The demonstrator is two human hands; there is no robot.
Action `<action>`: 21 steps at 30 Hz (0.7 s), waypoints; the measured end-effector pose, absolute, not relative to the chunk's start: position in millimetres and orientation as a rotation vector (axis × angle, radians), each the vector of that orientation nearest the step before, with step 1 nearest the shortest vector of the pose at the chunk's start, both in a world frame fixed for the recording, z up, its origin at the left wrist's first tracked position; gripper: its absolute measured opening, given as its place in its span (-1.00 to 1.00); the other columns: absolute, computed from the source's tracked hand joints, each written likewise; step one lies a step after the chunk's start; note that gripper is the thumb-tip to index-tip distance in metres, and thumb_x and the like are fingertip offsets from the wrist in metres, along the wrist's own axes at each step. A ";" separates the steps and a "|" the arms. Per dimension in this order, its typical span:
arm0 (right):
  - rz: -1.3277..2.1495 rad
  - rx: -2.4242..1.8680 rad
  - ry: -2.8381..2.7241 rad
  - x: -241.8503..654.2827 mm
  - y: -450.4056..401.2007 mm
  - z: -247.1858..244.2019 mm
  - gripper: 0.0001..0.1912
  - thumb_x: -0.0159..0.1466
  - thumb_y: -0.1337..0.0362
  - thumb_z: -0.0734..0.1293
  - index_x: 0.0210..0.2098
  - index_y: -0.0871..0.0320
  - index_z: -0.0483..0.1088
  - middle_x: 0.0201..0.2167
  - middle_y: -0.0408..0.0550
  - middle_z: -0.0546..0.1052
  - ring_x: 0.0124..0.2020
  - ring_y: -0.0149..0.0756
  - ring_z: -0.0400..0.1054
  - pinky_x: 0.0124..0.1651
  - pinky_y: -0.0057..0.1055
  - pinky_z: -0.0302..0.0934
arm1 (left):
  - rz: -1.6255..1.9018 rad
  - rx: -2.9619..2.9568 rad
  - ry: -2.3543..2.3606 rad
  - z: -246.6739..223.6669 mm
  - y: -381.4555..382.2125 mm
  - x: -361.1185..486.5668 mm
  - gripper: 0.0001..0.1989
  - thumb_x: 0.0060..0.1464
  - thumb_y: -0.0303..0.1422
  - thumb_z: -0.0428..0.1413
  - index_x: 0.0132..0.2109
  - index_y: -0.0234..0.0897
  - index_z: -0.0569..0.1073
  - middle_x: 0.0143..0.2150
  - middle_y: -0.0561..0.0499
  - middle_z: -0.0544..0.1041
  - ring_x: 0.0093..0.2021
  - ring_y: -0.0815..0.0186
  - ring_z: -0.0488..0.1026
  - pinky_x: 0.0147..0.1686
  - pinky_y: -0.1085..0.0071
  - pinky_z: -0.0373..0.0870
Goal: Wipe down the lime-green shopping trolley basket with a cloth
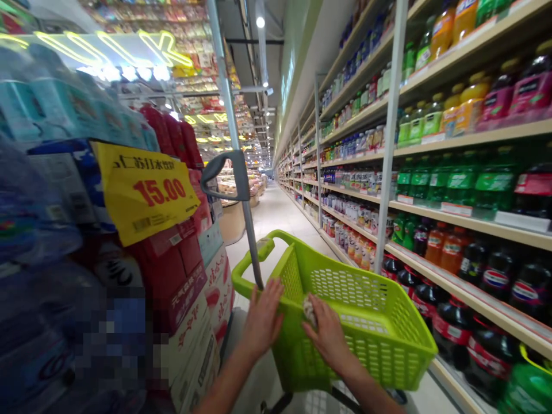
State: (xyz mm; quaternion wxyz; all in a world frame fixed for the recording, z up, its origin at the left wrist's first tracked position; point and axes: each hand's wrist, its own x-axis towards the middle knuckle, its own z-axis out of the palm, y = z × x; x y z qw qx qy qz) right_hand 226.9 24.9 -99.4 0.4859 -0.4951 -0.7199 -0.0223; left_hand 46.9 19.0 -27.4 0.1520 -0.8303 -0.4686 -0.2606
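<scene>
A lime-green plastic shopping cart basket (pixel 362 351) with a perforated wall stands in front of me. My left hand (pixel 264 319) rests on its near side by the grey upright pole (pixel 237 121), fingers stretched out and lying against the green plastic. My right hand (pixel 328 332) is closed at the near rim. A small crumpled whitish wad, perhaps tissue (pixel 309 311), shows between its fingers and the rim. A grey loop handle (pixel 226 175) is fixed to the pole. No goods show inside the basket.
Shelves of bottled drinks (pixel 457 184) line the right side, close to the basket. At left, stacked drink cartons (pixel 211 293) and wrapped bottle packs (pixel 64 103) carry a yellow price sign (pixel 146 192). The pale aisle floor (pixel 273 210) runs ahead between them. The lower left is pixelated.
</scene>
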 end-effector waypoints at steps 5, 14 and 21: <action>0.123 -1.146 -1.774 234.5 50.2 -99.0 -0.72 0.05 0.38 0.23 -0.23 0.10 0.39 -0.31 -0.03 0.50 -0.29 -0.19 0.41 -0.21 -0.28 0.30 | -0.691 -2.219 -1.648 3.7 36.0 -13.5 -0.57 -0.05 -0.32 0.10 0.01 -0.24 0.26 0.08 -0.12 0.33 0.18 0.06 0.11 0.14 -0.07 -0.09; -0.210 -0.566 -1.738 185.7 56.9 69.9 -0.67 0.20 0.39 0.14 -0.05 0.12 0.31 0.00 0.02 0.39 0.06 -0.23 0.23 0.04 -0.21 0.19 | -0.730 -2.318 -1.536 -1.2 41.6 -9.2 -0.63 -0.10 -0.26 0.17 -0.10 -0.16 0.31 -0.07 0.02 0.40 0.07 0.15 0.22 0.16 -0.04 -0.15; -0.806 -0.259 -2.110 153.8 90.2 112.4 -0.75 0.26 0.42 0.12 -0.19 0.17 0.39 0.05 0.03 0.35 0.22 -0.22 -0.07 0.17 -0.06 -0.02 | -0.793 -2.292 -1.557 -9.1 43.2 5.0 -0.60 -0.11 -0.25 0.16 -0.08 -0.13 0.31 -0.05 0.03 0.40 0.11 0.13 0.20 0.17 -0.06 -0.17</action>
